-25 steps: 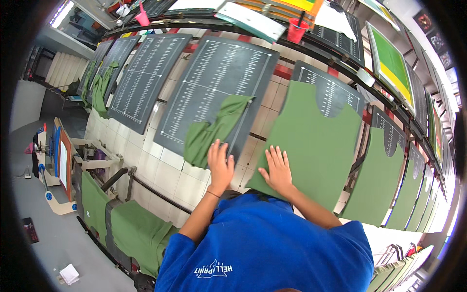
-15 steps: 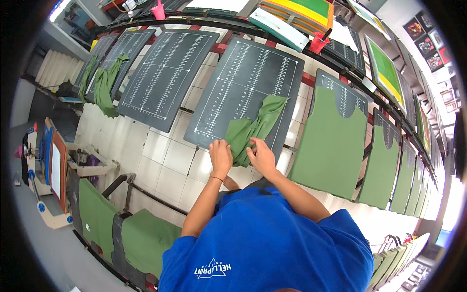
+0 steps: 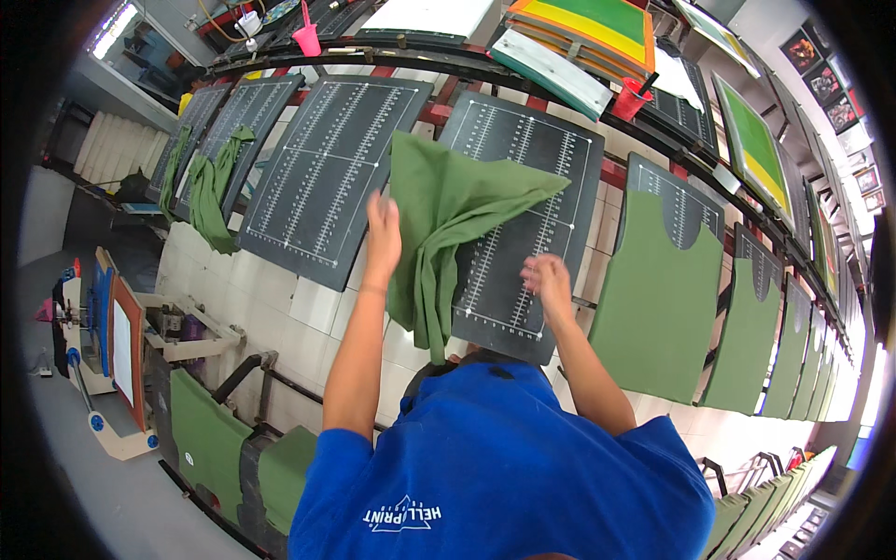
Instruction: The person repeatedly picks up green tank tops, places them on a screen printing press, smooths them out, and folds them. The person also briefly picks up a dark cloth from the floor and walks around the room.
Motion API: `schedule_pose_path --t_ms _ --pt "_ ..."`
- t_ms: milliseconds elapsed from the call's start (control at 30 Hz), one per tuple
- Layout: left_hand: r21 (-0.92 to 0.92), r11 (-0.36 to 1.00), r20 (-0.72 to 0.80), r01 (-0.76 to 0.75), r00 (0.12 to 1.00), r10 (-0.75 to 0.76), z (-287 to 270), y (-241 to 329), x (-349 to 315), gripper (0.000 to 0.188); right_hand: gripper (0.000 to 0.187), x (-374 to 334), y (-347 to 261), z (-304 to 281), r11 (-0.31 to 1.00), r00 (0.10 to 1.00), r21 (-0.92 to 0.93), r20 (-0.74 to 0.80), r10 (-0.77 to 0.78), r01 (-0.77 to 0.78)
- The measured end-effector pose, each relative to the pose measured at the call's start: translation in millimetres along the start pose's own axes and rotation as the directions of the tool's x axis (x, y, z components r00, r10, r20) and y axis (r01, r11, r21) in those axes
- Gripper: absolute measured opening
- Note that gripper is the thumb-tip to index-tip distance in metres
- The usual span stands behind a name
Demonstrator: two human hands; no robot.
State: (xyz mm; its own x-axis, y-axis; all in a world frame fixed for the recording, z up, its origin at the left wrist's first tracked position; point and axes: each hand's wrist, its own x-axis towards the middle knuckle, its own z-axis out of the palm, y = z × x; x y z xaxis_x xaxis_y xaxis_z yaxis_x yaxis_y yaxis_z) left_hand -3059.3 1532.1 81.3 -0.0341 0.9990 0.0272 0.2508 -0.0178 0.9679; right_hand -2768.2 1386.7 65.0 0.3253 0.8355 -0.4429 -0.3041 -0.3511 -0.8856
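A crumpled green fabric piece [image 3: 425, 201] lies partly spread over the near end of a dark board [image 3: 504, 289] marked with white scale lines. Its upper part fans to a point on the right, while folds hang down over the near edge toward my body. My left hand [image 3: 383, 238] is beside the fabric's left edge, fingers extended upward and slightly blurred; whether it touches the cloth is unclear. Over the board's right side, my right hand [image 3: 548, 280] is apart from the fabric, its fingers loosely spread and smeared by motion, with nothing visible in them.
To the left is another dark board [image 3: 322, 168], and beyond it bunched green cloth [image 3: 213, 191] lies on a board. Flat green fabric pieces [image 3: 653, 299] cover boards on the right. A rail carries a red cup [image 3: 632, 98], a pink cup [image 3: 306, 39] and framed screens [image 3: 583, 33].
The bunched fabric has opened out and shifted up and left across the board. My hands have moved apart, the left one leftward and up, the right one rightward.
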Motion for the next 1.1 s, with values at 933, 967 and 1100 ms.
schedule_pose_path --t_ms 933,967,1100 --pt "-0.269 0.705 0.359 0.656 0.748 -0.559 -68 -63 -92 0.033 0.028 -48 20 150 0.397 0.892 -0.878 0.068 -0.447 0.266" --pt "-0.186 0.708 0.486 0.681 0.690 -0.537 -73 -61 -92 0.035 0.028 -43 22 152 0.303 0.929 -0.926 0.111 -0.353 0.225" --pt "-0.041 0.710 0.752 0.703 0.490 -0.441 -106 -54 -82 0.040 0.025 -48 21 117 0.574 0.967 -0.798 0.040 -0.252 0.183"
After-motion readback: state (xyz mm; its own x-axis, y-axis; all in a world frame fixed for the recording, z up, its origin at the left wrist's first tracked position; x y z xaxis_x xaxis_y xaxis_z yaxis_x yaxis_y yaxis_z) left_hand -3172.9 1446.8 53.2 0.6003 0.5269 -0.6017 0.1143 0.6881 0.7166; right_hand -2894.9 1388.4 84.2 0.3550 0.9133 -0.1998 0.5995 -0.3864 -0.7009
